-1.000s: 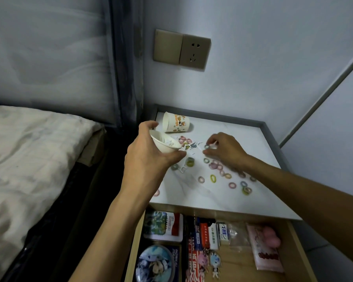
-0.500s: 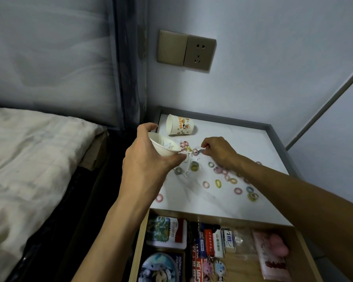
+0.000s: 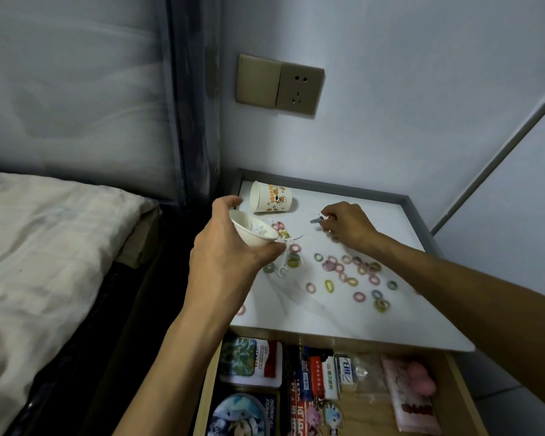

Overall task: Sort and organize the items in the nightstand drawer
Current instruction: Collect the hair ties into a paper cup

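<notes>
My left hand (image 3: 224,256) grips a white paper cup (image 3: 252,229), tilted, with small white bits inside, above the left side of the nightstand top (image 3: 328,316). Further right, my right hand (image 3: 348,225) pinches a small blue-grey piece (image 3: 316,220) just over the top's back part. Several small coloured hair rings (image 3: 353,272) lie scattered across the white surface, with a few white plastic bits (image 3: 285,239) near the held cup. A second paper cup (image 3: 271,198) with a cartoon print lies on its side at the back left.
Below the top, the wooden drawer (image 3: 463,391) stands open with card boxes (image 3: 252,363), packets, keychain figures (image 3: 331,416) and a pink pouch (image 3: 412,391). A bed (image 3: 44,247) lies to the left across a dark gap. A wall socket (image 3: 279,84) sits above the nightstand.
My right hand has moved back and to the right from the middle of the scattered bits, lifting a small piece. The left hand with the cup has held nearly still.
</notes>
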